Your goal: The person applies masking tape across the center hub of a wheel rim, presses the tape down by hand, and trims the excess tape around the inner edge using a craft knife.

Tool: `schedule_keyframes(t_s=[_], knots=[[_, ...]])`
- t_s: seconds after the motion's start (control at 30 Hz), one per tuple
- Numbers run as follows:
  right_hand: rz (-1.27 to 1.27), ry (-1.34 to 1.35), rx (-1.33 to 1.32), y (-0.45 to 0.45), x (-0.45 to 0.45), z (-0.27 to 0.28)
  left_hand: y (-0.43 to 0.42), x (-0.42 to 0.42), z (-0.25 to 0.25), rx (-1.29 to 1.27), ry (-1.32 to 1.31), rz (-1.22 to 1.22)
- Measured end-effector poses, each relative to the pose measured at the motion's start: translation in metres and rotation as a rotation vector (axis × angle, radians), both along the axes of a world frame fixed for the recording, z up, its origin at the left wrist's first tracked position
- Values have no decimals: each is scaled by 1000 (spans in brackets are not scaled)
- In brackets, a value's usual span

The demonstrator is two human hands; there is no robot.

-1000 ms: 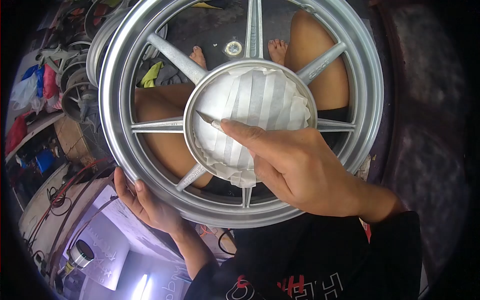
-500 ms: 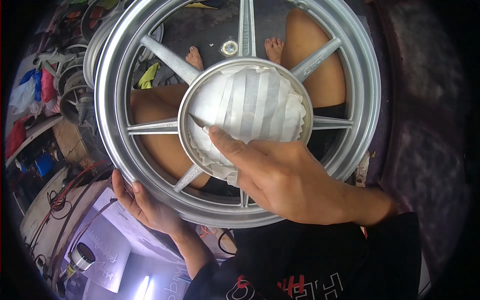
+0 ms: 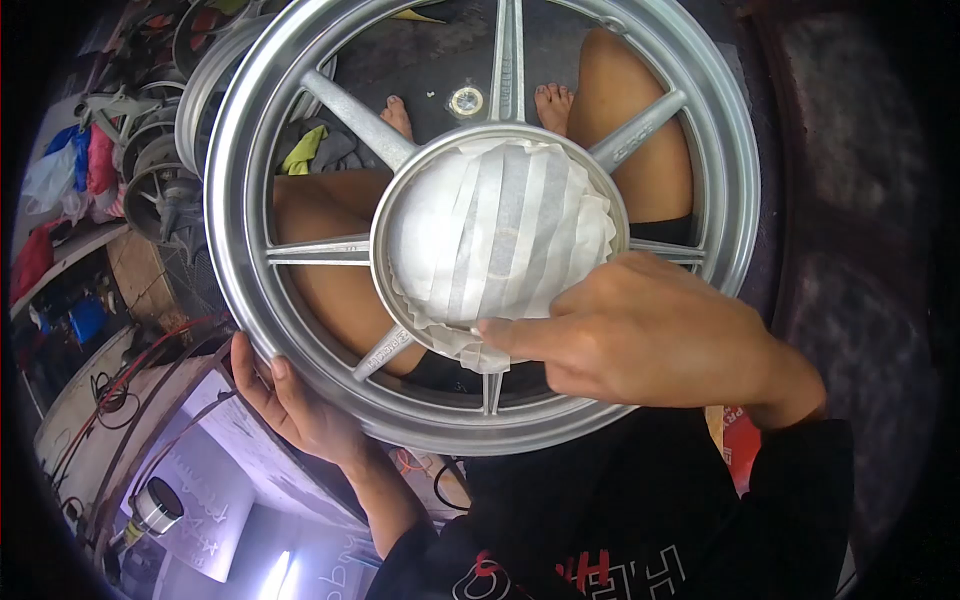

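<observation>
A silver spoked motorcycle wheel (image 3: 233, 230) lies over my lap. Overlapping strips of pale masking tape (image 3: 500, 230) cover its round hub, with ragged ends along the hub rim (image 3: 381, 270). My right hand (image 3: 650, 330) is closed around a small thin blade (image 3: 460, 327), mostly hidden by the fingers. The index finger presses down along it, and the tip rests on the tape at the hub's lower edge. Loose tape (image 3: 470, 350) hangs over that edge. At the lower left, my left hand (image 3: 300, 410) grips the wheel's outer rim.
Other wheels and metal parts (image 3: 160, 150) are piled at the upper left, near plastic bags (image 3: 95, 160). A yellow-green cloth (image 3: 303, 150) and a round tape roll (image 3: 466, 101) lie on the floor. Cables (image 3: 110, 395) and a lit white panel (image 3: 250, 500) are at lower left.
My right hand has moved the blade from the hub's left side down to its lower edge. The wheel has shifted slightly right in view. My left hand keeps its hold.
</observation>
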State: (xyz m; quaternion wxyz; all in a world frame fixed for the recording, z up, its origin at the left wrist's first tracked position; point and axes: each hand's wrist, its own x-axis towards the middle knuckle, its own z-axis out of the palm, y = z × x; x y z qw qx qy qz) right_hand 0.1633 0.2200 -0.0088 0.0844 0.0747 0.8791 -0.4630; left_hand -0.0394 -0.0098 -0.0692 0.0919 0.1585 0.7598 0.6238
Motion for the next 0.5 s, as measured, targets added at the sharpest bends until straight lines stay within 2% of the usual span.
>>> schedule_keyframes(t_s=[0.2, 0.4, 0.5], knots=[[155, -96, -28, 23, -3, 9, -1, 1, 1, -16, -13, -7], [135, -33, -7, 30, 8, 7, -1, -1, 2, -42, 12, -18], [37, 36, -14, 35, 22, 13, 10, -8, 8, -48, 9, -85]])
